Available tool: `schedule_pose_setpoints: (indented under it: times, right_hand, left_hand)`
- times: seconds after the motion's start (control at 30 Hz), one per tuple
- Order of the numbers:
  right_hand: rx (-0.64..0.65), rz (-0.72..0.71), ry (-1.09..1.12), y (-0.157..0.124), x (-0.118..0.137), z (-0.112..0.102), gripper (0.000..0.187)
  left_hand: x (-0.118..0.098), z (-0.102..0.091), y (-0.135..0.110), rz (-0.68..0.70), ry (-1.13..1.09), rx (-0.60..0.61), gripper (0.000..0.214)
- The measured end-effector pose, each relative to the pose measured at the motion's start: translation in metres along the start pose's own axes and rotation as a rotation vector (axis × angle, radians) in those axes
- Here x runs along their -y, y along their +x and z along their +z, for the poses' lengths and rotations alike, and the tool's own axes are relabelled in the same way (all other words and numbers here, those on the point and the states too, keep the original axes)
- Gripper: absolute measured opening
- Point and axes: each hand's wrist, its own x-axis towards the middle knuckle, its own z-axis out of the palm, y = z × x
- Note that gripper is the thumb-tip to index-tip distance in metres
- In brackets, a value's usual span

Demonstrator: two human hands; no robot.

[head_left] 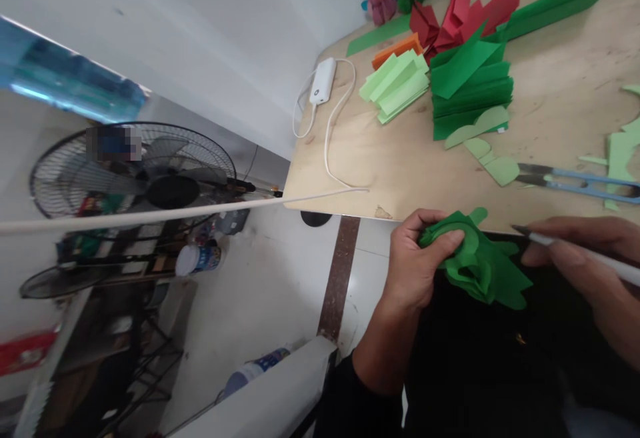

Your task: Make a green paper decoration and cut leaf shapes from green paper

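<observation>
Our left hand is curled closed around a layered, crumpled bunch of deep green paper, with the thumb pressed into its curved edge and pointed flaps fanning out to the right. The bunch sits just beyond the near edge of the table, above our black clothing. Our right hand pinches a slim white pen, its dark tip aimed left, near the paper but not touching it.

On the pale, grainy plywood table, steel-bladed snips with blue handles lie at the near right, just beside flat, round-lobed pale green cut-outs. Farther off lie crisp pleated fans of dark green paper, a stack of pleated light green paper and sharp red folds. Toward the table's left corner, a glossy white power bank trails a thin white cable. Off to the left stands a black wire-caged fan.
</observation>
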Motion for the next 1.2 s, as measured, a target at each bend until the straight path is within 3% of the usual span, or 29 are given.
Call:
schedule_pose_setpoints:
  times: [0.13, 0.27, 0.4, 0.8, 1.2]
  right_hand:
    - [-0.017, 0.027, -0.037, 0.003, 0.003, 0.005, 0.034]
    - [0.04, -0.087, 0.014, 0.009, 0.007, 0.006, 0.028]
    - [0.013, -0.17, 0.026, 0.008, 0.0, 0.004, 0.025]
    - [0.05, 0.019, -0.049, 0.004, -0.007, 0.003, 0.034]
    - [0.043, -0.1, -0.085, 0.01, 0.001, 0.011, 0.05]
  left_hand:
    - [-0.001, 0.001, 0.0, -0.003, -0.006, -0.006, 0.029]
    - [-0.002, 0.003, 0.0, 0.004, -0.01, -0.006, 0.027]
    - [-0.003, 0.004, 0.0, -0.011, -0.046, 0.006, 0.028]
    - [0.0, 0.0, 0.007, -0.127, -0.097, 0.037, 0.033]
    - [-0.003, 0.001, 0.011, -0.04, -0.088, 0.06, 0.027]
